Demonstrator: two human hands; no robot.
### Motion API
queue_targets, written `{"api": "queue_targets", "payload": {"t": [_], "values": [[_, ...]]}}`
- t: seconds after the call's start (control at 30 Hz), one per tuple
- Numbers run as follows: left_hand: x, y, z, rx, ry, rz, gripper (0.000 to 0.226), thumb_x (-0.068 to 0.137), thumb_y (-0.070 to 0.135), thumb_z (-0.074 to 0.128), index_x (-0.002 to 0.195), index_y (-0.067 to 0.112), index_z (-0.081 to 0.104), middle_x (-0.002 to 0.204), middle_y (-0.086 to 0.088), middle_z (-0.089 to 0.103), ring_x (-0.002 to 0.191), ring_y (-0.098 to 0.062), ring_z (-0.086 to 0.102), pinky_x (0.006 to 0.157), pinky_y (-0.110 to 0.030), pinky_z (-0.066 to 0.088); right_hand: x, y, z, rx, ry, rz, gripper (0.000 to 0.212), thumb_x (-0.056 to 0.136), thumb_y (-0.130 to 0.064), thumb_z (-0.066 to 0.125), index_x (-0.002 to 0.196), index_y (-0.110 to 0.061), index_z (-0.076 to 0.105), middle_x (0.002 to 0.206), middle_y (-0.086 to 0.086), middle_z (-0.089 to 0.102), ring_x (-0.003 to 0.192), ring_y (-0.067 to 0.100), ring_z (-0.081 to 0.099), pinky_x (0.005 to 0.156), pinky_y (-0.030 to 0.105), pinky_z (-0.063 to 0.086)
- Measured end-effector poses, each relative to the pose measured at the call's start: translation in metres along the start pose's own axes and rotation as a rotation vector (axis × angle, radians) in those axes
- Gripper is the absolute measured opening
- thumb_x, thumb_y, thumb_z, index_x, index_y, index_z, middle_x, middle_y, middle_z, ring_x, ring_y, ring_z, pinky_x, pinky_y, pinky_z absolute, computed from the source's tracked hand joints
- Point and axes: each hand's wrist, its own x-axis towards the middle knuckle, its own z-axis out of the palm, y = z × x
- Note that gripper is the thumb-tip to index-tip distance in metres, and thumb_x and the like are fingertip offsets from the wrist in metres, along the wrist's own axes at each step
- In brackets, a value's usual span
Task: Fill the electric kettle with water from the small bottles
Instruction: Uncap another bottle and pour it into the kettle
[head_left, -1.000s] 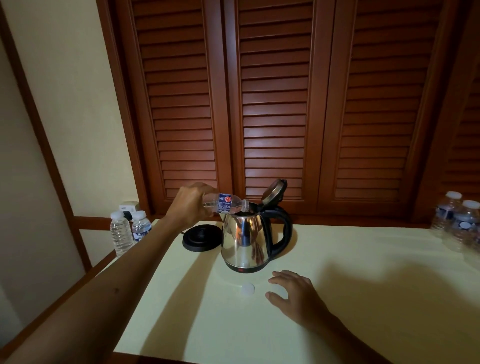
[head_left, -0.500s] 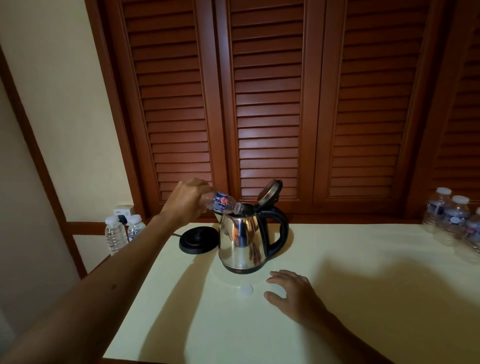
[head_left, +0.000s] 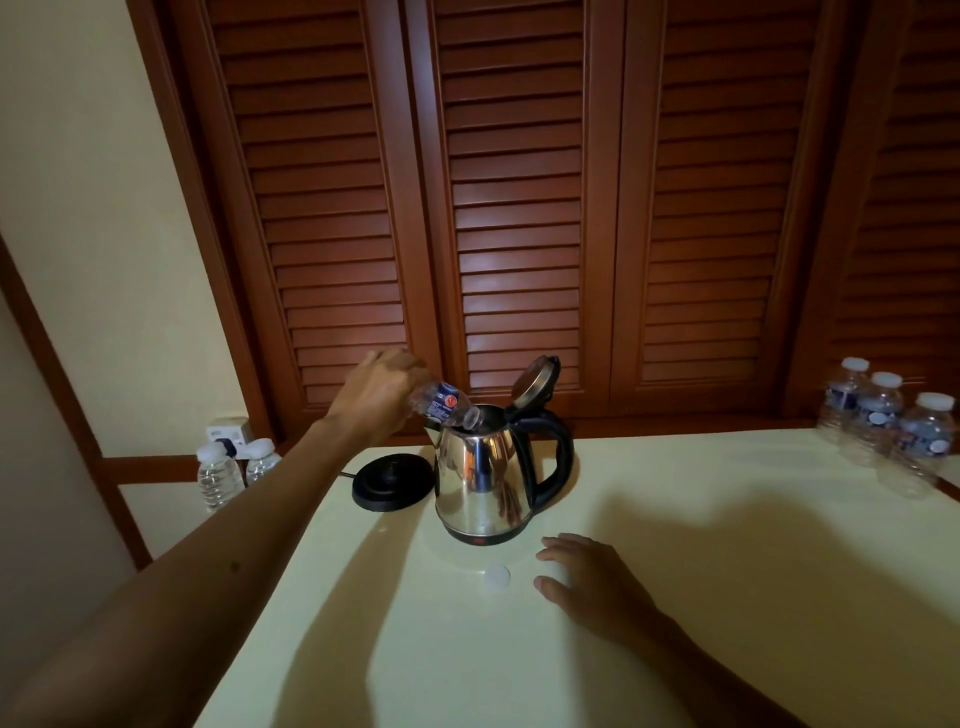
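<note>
A steel electric kettle (head_left: 480, 480) with a black handle stands on the pale table (head_left: 701, 597), its lid (head_left: 535, 382) flipped up. My left hand (head_left: 382, 397) grips a small water bottle (head_left: 447, 408) by its base and tips it downward, neck inside the kettle's mouth. My right hand (head_left: 597, 587) rests flat on the table in front of the kettle, fingers spread, holding nothing. A white bottle cap (head_left: 496, 578) lies on the table just left of that hand.
The kettle's black base (head_left: 392, 480) sits left of the kettle with a cord. Two capped bottles (head_left: 221, 475) stand beyond the table's left edge by a wall socket (head_left: 227, 430). Three more bottles (head_left: 878, 421) stand at the far right. Wooden louvred doors (head_left: 514, 208) rise behind.
My left hand has raised the bottle's base, so it tilts more steeply into the kettle. The right hand, cap and kettle have stayed put.
</note>
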Motion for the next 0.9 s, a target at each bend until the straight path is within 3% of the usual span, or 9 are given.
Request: {"api": "queue_targets", "payload": {"t": [0.2, 0.33, 0.47, 0.53, 0.6, 0.67, 0.77, 0.83, 0.9], "values": [[0.001, -0.004, 0.001, -0.034, 0.003, 0.008, 0.049, 0.086, 0.012, 0.072, 0.132, 0.021, 0.059, 0.134, -0.005, 0.06, 0.128, -0.025, 0.049, 0.106, -0.039, 0.032, -0.001, -0.002, -0.003, 0.018, -0.014, 0.003, 0.046, 0.084, -0.057, 0.048, 0.122, -0.033, 0.058, 0.139, -0.02, 0.048, 0.133, 0.001, 0.035, 0.114, 0.032, 0.027], [-0.007, -0.01, 0.007, -0.1, 0.036, -0.024, 0.051, 0.082, 0.015, 0.076, 0.13, 0.022, 0.061, 0.129, -0.003, 0.062, 0.124, -0.024, 0.052, 0.1, -0.037, 0.036, -0.001, -0.005, -0.005, 0.003, -0.011, 0.001, 0.05, 0.085, -0.059, 0.045, 0.124, -0.031, 0.058, 0.139, -0.018, 0.048, 0.133, 0.001, 0.036, 0.114, 0.03, 0.026], [-0.027, -0.007, 0.017, -0.286, 0.09, -0.077, 0.04, 0.078, 0.023, 0.081, 0.115, 0.023, 0.067, 0.105, 0.0, 0.071, 0.096, -0.018, 0.065, 0.079, -0.028, 0.048, -0.003, -0.011, -0.005, -0.084, -0.033, 0.0, 0.062, 0.088, -0.067, 0.035, 0.128, -0.026, 0.056, 0.142, -0.012, 0.047, 0.134, 0.006, 0.036, 0.114, 0.028, 0.025], [-0.039, -0.002, 0.023, -0.42, 0.059, -0.185, 0.037, 0.078, 0.026, 0.081, 0.112, 0.024, 0.068, 0.096, 0.002, 0.073, 0.083, -0.013, 0.066, 0.067, -0.023, 0.05, -0.001, -0.017, -0.007, -0.156, -0.059, 0.003, 0.051, 0.091, -0.056, 0.04, 0.122, -0.021, 0.059, 0.136, -0.006, 0.053, 0.127, 0.012, 0.042, 0.108, 0.029, 0.032], [-0.052, 0.002, 0.031, -0.519, 0.039, -0.325, 0.045, 0.077, 0.029, 0.082, 0.118, 0.021, 0.067, 0.102, -0.001, 0.075, 0.085, -0.015, 0.068, 0.071, -0.028, 0.056, 0.007, -0.03, -0.012, -0.218, -0.084, 0.027, 0.044, 0.091, -0.052, 0.038, 0.111, -0.018, 0.06, 0.121, -0.002, 0.057, 0.111, 0.014, 0.048, 0.094, 0.029, 0.04], [-0.065, 0.008, 0.036, -0.643, 0.027, -0.46, 0.055, 0.074, 0.031, 0.085, 0.123, 0.016, 0.066, 0.109, 0.0, 0.074, 0.093, -0.017, 0.068, 0.077, -0.022, 0.053, 0.015, -0.048, -0.014, -0.159, -0.116, 0.067, 0.046, 0.092, -0.052, 0.04, 0.118, -0.02, 0.058, 0.121, -0.001, 0.058, 0.109, 0.014, 0.052, 0.09, 0.028, 0.041], [-0.087, 0.023, 0.046, -0.937, 0.008, -0.621, 0.053, 0.068, 0.03, 0.09, 0.114, 0.018, 0.067, 0.1, 0.007, 0.07, 0.084, -0.007, 0.066, 0.064, -0.008, 0.048, 0.023, -0.07, -0.008, -0.063, -0.201, 0.052, 0.057, 0.091, -0.058, 0.043, 0.136, -0.022, 0.046, 0.137, 0.002, 0.05, 0.122, 0.018, 0.05, 0.095, 0.031, 0.04], [-0.103, 0.033, 0.058, -1.171, -0.014, -0.698, 0.052, 0.064, 0.025, 0.092, 0.109, 0.018, 0.067, 0.099, 0.003, 0.074, 0.086, -0.012, 0.07, 0.067, -0.016, 0.055, 0.024, -0.08, -0.004, -0.11, -0.265, 0.009, 0.056, 0.09, -0.052, 0.05, 0.137, -0.022, 0.044, 0.141, 0.005, 0.046, 0.125, 0.022, 0.047, 0.097, 0.033, 0.04], [-0.121, 0.043, 0.068, -1.301, -0.03, -0.746, 0.058, 0.062, 0.015, 0.092, 0.113, 0.016, 0.065, 0.098, 0.0, 0.075, 0.087, -0.013, 0.071, 0.071, -0.021, 0.056, 0.027, -0.085, -0.001, -0.147, -0.297, -0.032, 0.042, 0.09, -0.037, 0.057, 0.126, -0.015, 0.055, 0.131, 0.008, 0.052, 0.117, 0.021, 0.051, 0.093, 0.029, 0.042]]}}
